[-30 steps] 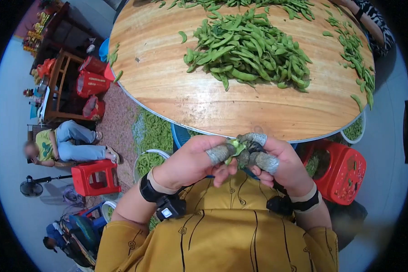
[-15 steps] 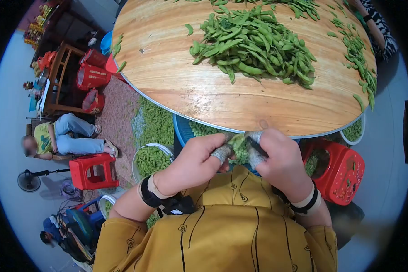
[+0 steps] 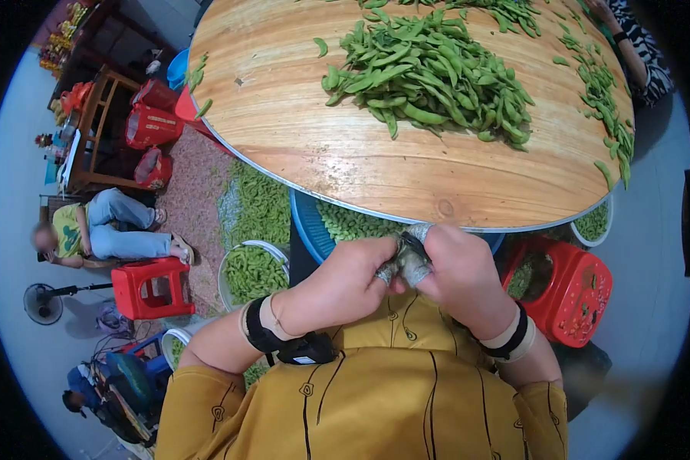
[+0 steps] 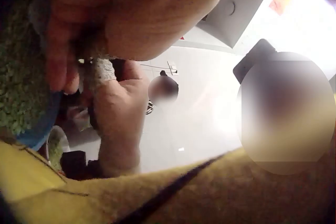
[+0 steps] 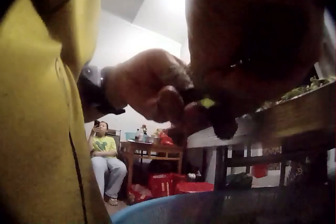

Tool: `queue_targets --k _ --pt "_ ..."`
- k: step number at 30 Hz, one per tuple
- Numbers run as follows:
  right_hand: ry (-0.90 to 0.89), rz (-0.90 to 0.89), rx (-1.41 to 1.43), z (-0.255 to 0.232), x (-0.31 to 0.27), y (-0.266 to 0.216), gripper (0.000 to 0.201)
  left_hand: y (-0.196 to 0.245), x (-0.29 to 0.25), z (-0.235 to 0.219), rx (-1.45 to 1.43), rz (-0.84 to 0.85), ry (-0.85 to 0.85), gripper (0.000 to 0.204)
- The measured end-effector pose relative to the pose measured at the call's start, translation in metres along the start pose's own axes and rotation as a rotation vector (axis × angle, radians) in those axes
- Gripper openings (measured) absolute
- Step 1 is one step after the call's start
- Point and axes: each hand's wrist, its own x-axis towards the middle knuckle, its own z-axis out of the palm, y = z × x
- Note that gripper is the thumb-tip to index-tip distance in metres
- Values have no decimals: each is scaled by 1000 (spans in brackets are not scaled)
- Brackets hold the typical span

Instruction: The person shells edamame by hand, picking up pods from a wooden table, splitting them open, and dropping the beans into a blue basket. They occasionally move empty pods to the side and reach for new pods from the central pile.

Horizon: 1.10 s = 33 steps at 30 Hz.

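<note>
Pinching a pod [image 5: 208, 102] in curled, bunched fingers, left hand [image 3: 345, 272] and right hand [image 3: 469, 268] together at head-view centre, near the table [image 3: 284, 130] edge. Looks partway: what seem loose beans [image 3: 353, 222] in the tub [image 3: 303, 222] underneath, big heap [image 3: 437, 77] of seemingly unopened pods at upper centre. Pod mostly covered, just a green fleck near right-wrist-view centre, so split or whole can't be told; table and hands hide much of tub, fill level unclear.

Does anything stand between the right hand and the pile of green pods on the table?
Nothing visible blocks it: between the right hand and the pile of green pods lie only the near edge and bare wood of the table.
</note>
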Motion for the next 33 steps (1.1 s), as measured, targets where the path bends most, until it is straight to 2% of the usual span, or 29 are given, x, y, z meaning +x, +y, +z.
queue_targets --k 2,3,5,7,9,11,12,13,14,16,17,18,19,21,23,25,26,28,33 --pt "12 26 -18 1 -1 0 23 3 0 1 -275 -108 -13 34" --pt "47 74 36 1 -2 0 23 0 -2 2 -280 -111 -9 34" --pt "84 119 89 -1 -4 3 23 -8 -4 2 -592 -160 63 36" --pt "89 -1 95 -5 -7 7 23 -10 -6 -1 -586 -170 101 36" --pt "73 42 64 -8 -11 -1 22 -10 -7 -2 -584 -181 136 37" --pt "59 83 28 -7 -8 -7 22 -6 -7 -1 -330 -96 144 39" --pt "112 198 166 -2 -4 -11 21 -4 -6 0 -331 -92 148 39" --pt "165 312 305 0 -2 -13 20 -2 -5 3 -212 -56 177 41" --pt "165 311 303 1 0 -12 20 -1 -5 5 -93 -22 206 44" --pt "102 495 838 3 5 -9 19 -4 -5 6 -111 -5 207 51" --pt "102 493 838 1 6 -6 19 -2 -5 2 -268 5 154 52" --pt "48 564 912 -1 5 -2 20 -2 -5 -1 -426 12 97 53" --pt "-9 636 986 -2 4 1 20 -3 -6 -4 -427 10 97 53" --pt "20 615 988 1 2 1 22 -3 -6 -7 -814 -28 -12 52" --pt "55 584 982 3 1 3 23 -7 -4 -4 -769 3 21 49" --pt "167 449 744 5 -2 1 23 -12 -2 -2 -730 27 56 46" --pt "163 445 742 4 -2 0 23 -14 -2 -2 -691 27 62 41" --pt "158 373 565 -2 -4 -5 23 -15 -3 -1 -658 23 70 37" --pt "53 354 528 -4 -3 -3 22 -11 0 1 -770 -57 114 26"
